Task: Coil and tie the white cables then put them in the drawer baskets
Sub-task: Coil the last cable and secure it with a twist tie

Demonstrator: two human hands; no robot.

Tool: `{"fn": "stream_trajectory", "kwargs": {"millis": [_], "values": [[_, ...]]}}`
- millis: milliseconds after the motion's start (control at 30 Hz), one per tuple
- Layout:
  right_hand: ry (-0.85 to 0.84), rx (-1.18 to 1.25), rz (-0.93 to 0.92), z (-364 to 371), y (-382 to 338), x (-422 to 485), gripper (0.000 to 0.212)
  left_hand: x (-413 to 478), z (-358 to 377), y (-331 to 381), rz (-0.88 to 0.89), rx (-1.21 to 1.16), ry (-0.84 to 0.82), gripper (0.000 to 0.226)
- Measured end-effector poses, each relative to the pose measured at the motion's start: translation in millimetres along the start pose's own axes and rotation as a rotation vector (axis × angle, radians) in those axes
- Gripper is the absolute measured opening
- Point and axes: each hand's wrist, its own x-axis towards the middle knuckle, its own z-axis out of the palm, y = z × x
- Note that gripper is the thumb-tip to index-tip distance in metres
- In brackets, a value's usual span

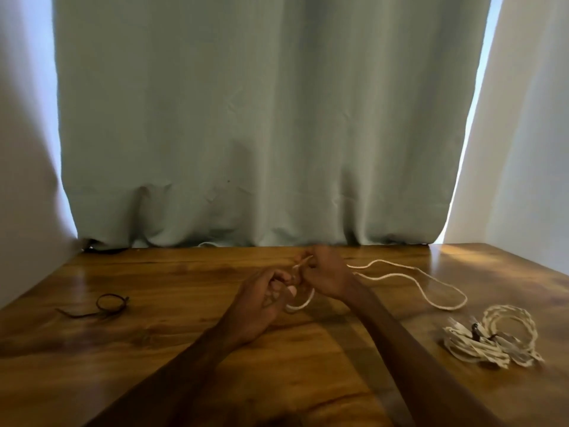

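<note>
White cable (395, 274) is held over the middle of the wooden bench (154, 349) by both hands. The right hand (323, 272) is clenched round the cable, and a short end sticks out from its fingers toward ten o'clock. The left hand (261, 300), just beside it at seven o'clock, is curled on a small loop of the same cable, which hangs below the fingers.

From the right hand the rest of the cable is laid out loose toward three o'clock — two wavy strands that run over the bench and are joined in a rounded bend. At four o'clock from the hands, a bundle of coiled white cables (492, 340) is seen, bound with dark ties; it is too blurred for the coils to be counted. At nine o'clock, well apart from the hands, a dark tie (107, 305) lies bent into a small ring with its ends trailing.

A grey-green curtain (261, 118) is hung behind the bench at twelve o'clock — pale wall is seen at either side.
</note>
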Motion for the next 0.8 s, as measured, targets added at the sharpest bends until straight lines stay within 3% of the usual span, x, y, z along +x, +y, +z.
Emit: {"fn": "stream_trajectory", "kwargs": {"millis": [100,167,267,400,467,500,600,667,800], "values": [[0.016,0.034,-0.128,16,-26,6,0.02,-2,-6,12,-0.138,-0.139,-0.011,0.033],[0.037,0.217,-0.138,25,-27,10,0.02,0,-13,12,-0.192,-0.105,0.013,0.037],[-0.014,0.665,-0.053,32,-22,12,0.02,2,-19,2,-0.146,0.012,-0.047,0.023],[-0.008,0.819,-0.028,37,-8,21,0.026,4,-18,0,-0.048,0.113,-0.161,0.046],[0.162,0.573,-0.081,34,5,23,0.026,7,-22,-3,-0.041,0.121,-0.062,0.042],[0.229,0.336,-0.118,31,13,22,0.022,10,-26,-7,-0.048,0.114,0.001,0.038],[0.18,-0.275,0.029,27,40,20,0.041,15,-43,-23,-0.07,0.144,0.15,0.031],[0.101,-0.348,0.13,33,50,18,0.04,18,-53,-26,-0.07,0.191,0.252,0.03],[-0.004,-0.204,0.04,52,54,16,0.033,20,-68,-25,-0.11,-0.029,0.397,0.031]]}}
